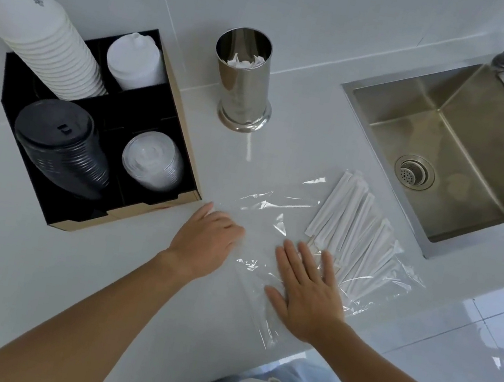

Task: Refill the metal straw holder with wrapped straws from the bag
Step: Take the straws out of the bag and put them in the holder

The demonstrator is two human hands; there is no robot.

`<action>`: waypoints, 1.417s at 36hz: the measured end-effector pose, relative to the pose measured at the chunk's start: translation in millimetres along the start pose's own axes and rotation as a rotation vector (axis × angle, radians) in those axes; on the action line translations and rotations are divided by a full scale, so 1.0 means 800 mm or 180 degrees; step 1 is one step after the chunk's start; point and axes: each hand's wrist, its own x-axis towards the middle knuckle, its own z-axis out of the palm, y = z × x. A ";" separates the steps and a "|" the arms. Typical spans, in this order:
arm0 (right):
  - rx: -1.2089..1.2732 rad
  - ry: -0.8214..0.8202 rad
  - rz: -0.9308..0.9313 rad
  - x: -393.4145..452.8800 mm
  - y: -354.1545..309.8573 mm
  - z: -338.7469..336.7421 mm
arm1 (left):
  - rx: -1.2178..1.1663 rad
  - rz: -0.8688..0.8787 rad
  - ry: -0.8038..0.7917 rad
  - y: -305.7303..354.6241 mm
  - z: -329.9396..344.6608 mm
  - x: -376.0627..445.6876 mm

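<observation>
A shiny metal straw holder (244, 89) stands upright on the white counter, with a few wrapped straw tips low inside it. A clear plastic bag (274, 228) lies flat in front of it, holding a bundle of white wrapped straws (357, 228) at its right end. My left hand (205, 243) rests on the bag's left edge, fingers curled down on the plastic. My right hand (304, 286) lies flat on the bag with its fingers spread, fingertips touching the near ends of the straws. One loose wrapped straw (248, 148) lies just below the holder's base.
A black cup organizer (170, 110) with white cups, black lids and clear lids sits at the left. A steel sink (470, 154) is sunk into the counter at the right, a wire rack at its far corner. The counter edge runs close to my body.
</observation>
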 end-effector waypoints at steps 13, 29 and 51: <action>0.0005 0.0036 0.0022 -0.002 0.000 -0.002 | -0.0031 0.0212 -0.0323 0.019 0.006 -0.015; -0.0087 0.0076 -0.0180 -0.002 0.031 -0.020 | -0.0231 0.0141 -0.0184 0.028 0.003 -0.040; -0.0255 -0.0101 -0.0201 0.001 0.041 -0.024 | -0.0913 -0.0037 -0.0348 0.027 0.002 -0.085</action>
